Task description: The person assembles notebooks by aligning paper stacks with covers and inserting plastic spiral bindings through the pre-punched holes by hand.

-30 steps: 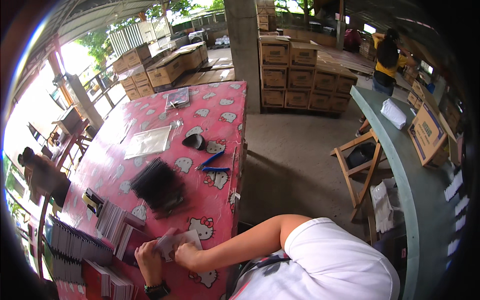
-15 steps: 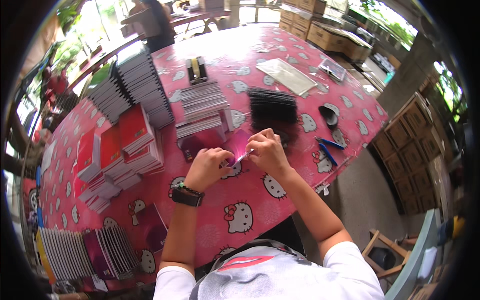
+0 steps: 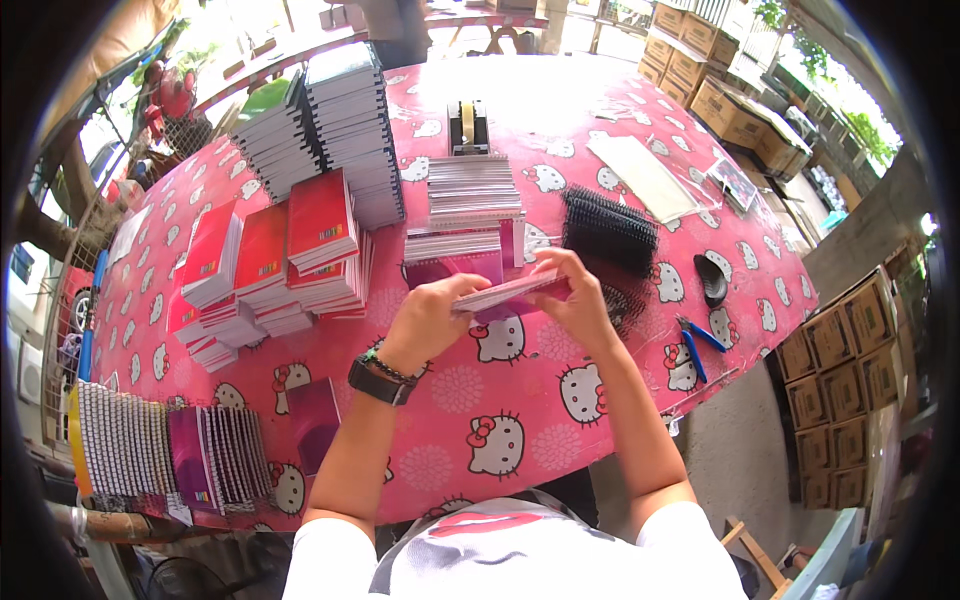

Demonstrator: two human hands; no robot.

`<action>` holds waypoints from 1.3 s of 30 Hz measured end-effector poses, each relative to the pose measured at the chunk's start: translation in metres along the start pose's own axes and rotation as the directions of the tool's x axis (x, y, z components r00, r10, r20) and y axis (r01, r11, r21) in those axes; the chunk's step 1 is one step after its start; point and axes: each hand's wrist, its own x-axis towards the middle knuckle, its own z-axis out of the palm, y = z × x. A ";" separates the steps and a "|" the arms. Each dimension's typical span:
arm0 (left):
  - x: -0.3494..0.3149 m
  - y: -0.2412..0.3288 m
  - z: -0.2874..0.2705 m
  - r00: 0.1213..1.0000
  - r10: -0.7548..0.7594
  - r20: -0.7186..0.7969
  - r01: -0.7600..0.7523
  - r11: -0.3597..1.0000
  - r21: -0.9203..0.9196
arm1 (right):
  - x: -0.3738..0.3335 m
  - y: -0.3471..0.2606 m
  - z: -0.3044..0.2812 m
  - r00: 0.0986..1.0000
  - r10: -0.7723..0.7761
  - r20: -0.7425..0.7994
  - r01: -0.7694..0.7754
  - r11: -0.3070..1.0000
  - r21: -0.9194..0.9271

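Between my two hands is a thin purple notebook point(image 3: 512, 292), tilted so that its page edges show. My left hand point(image 3: 428, 322), with a black watch on the wrist, grips its left end. My right hand point(image 3: 577, 300) pinches the right end. Just beyond them, stacks of unbound purple notebooks point(image 3: 470, 190) stand on the pink table. To their right lies a pile of black spiral binding coils point(image 3: 608, 232). Blue-handled pliers point(image 3: 700, 348) rest open farther right, beside a black curved object point(image 3: 712, 280) whose kind I cannot make out.
Red notebooks point(image 3: 265, 255) are piled at left, with tall stacks of spiral-bound books point(image 3: 352, 130) behind. Bound notebooks point(image 3: 215, 460) stand in a row at the near left, beside a purple cover point(image 3: 313, 425). A tape dispenser point(image 3: 468, 128) and clear plastic sleeves point(image 3: 645, 178) lie farther back.
The view has shifted, so the table's things appear farther right. The purple notebook in my hands has turned from steeply slanted to nearly level, with its page edges showing.
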 end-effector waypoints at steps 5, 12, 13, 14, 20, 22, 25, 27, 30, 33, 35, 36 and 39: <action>-0.033 -0.038 0.017 0.907 -0.340 -0.248 0.109 0.760 -0.641 | -0.006 0.008 0.023 0.988 0.155 0.016 -0.155 0.965 0.210; -0.028 -0.027 0.032 0.864 -0.297 -0.406 0.054 0.858 -0.511 | -0.002 0.003 0.055 0.989 0.126 -0.076 -0.066 0.844 0.532; -0.025 -0.026 0.032 0.859 -0.304 -0.411 0.010 0.814 -0.581 | 0.000 -0.003 0.055 0.987 0.155 -0.051 -0.105 0.844 0.526; -0.028 -0.034 0.035 0.869 -0.298 -0.395 0.035 0.833 -0.552 | -0.003 0.005 0.055 0.986 0.167 -0.015 -0.132 0.823 0.553; -0.036 -0.049 0.054 0.862 -0.363 -0.355 0.006 0.706 -0.708 | -0.013 0.013 0.062 0.976 0.203 0.081 -0.211 0.778 0.592; -0.037 -0.051 0.050 0.868 -0.385 -0.314 0.082 0.734 -0.674 | -0.014 0.018 0.062 0.964 0.241 0.112 -0.262 0.795 0.548; -0.041 -0.068 0.051 0.874 -0.405 -0.269 0.163 0.765 -0.623 | -0.019 0.033 0.061 0.931 0.291 0.218 -0.362 0.803 0.473; -0.045 -0.075 0.044 0.879 -0.411 -0.242 0.197 0.775 -0.600 | -0.018 0.035 0.068 0.943 0.266 0.198 -0.330 0.815 0.477; -0.042 -0.060 0.040 0.797 -0.352 -0.490 0.124 0.890 -0.438 | -0.018 0.036 0.070 0.953 0.255 0.166 -0.303 0.852 0.427; -0.032 0.037 -0.001 0.820 -0.107 -0.562 -0.069 0.957 -0.282 | -0.021 0.050 0.060 0.972 0.219 0.086 -0.235 0.885 0.402; -0.052 0.092 -0.036 0.919 0.271 -0.286 -0.391 0.531 -0.752 | -0.018 0.044 0.073 0.972 0.213 0.100 -0.235 0.894 0.382; -0.065 0.126 -0.052 0.875 0.442 -0.197 -0.354 0.307 -0.883 | -0.013 0.037 0.080 0.973 0.200 0.119 -0.230 0.902 0.364; -0.060 0.178 -0.040 0.801 0.558 -0.218 -0.351 0.143 -0.925 | -0.018 0.049 0.068 0.975 0.206 0.084 -0.222 0.915 0.336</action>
